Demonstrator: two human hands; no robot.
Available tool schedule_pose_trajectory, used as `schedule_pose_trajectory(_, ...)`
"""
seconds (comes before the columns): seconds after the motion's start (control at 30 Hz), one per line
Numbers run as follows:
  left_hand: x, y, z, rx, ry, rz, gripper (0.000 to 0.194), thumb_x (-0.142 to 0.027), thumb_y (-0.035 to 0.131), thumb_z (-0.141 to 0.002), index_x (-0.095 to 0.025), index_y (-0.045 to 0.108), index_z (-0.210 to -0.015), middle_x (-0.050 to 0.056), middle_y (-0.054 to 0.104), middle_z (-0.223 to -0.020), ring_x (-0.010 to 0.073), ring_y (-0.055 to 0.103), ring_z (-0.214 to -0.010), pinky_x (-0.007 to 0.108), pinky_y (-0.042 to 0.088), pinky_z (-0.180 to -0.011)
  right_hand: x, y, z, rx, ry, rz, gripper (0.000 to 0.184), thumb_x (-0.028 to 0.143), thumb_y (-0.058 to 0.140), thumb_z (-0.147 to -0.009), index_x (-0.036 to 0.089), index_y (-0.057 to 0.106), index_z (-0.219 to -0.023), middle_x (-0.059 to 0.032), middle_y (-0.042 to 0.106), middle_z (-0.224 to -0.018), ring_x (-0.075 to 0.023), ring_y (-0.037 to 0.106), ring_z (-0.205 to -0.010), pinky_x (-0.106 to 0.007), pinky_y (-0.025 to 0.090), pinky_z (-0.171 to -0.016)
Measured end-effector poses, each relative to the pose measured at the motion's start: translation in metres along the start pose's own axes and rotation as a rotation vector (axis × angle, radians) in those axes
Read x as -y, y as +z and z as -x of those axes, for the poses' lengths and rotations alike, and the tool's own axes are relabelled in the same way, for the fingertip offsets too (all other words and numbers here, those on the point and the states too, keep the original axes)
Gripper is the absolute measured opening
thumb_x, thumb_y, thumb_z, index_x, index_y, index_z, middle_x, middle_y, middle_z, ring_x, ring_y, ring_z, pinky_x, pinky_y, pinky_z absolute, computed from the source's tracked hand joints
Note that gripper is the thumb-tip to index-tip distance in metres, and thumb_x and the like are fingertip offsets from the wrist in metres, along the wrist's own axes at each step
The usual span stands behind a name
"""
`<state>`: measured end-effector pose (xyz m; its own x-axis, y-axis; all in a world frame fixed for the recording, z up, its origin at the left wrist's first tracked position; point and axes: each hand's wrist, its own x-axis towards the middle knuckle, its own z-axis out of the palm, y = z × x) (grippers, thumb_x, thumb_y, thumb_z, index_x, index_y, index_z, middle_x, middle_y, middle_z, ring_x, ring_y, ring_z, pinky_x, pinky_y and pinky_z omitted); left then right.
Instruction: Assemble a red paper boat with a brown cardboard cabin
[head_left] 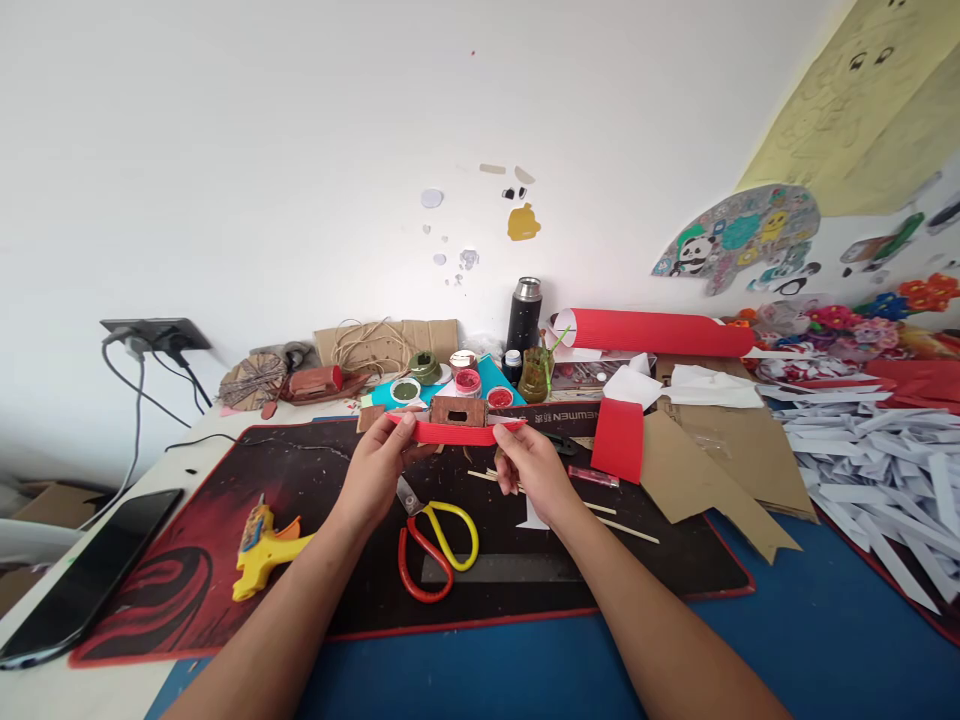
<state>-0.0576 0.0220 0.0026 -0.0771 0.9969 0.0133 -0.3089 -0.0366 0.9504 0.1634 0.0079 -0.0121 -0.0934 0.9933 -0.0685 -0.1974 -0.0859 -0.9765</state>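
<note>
A narrow red corrugated paper strip (454, 433) stretches level between my two hands above the black desk mat. At its left end, my left hand (381, 458) pinches it between thumb and fingers. My right hand (534, 463) grips the other end, its fingers curled. Just beyond the strip is a small brown box-like piece (459, 408) with a rectangular opening; I cannot tell whether it touches the strip. Scissors (442, 550) with one red and one yellow handle lie below my hands, partly over a clear ruler (502, 568). Thin wooden sticks (626, 528) lie by my right hand.
A yellow glue gun (262, 553) and a phone (86, 575) lie at left. Open paint jars (426, 368) and a black flask (525, 315) stand at the back. Cardboard (697, 460), a red paper roll (652, 331) and white paper strips (892, 480) fill the right.
</note>
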Motion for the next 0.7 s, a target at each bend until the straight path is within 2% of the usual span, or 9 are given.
schedule_pose_trajectory(0.17,-0.001,-0.005,-0.003,-0.022,0.023,-0.037,0.059,-0.067,0.089,-0.079,-0.019,0.079,-0.112,0.008,0.079,-0.098,0.0264,0.078,-0.092,0.039,0.068,-0.078,0.000,0.000,0.000,-0.014,0.002,-0.007,0.063,0.082,0.079,-0.078,0.023,0.057,-0.083,0.0057,0.059,-0.055,-0.0118,0.054,-0.037,-0.021,0.033,-0.038)
schedule_pose_trajectory(0.43,-0.002,-0.010,-0.006,-0.061,0.071,-0.067,0.056,-0.066,0.092,-0.076,-0.017,0.081,-0.104,0.007,0.077,-0.095,0.0251,0.076,-0.088,0.039,0.069,-0.076,-0.003,-0.002,-0.002,-0.016,-0.008,-0.017,0.063,0.082,0.077,-0.081,0.023,0.057,-0.083,0.0052,0.061,-0.057,-0.0118,0.055,-0.038,-0.022,0.033,-0.038)
schedule_pose_trajectory(0.7,-0.005,-0.012,-0.007,-0.038,0.077,-0.077,0.055,-0.063,0.090,-0.080,-0.017,0.081,-0.108,0.009,0.079,-0.103,0.0239,0.076,-0.091,0.034,0.067,-0.077,-0.002,-0.003,-0.004,-0.054,-0.016,-0.053,0.060,0.079,0.079,-0.081,0.022,0.063,-0.090,0.0063,0.059,-0.054,-0.0119,0.054,-0.038,-0.022,0.035,-0.038)
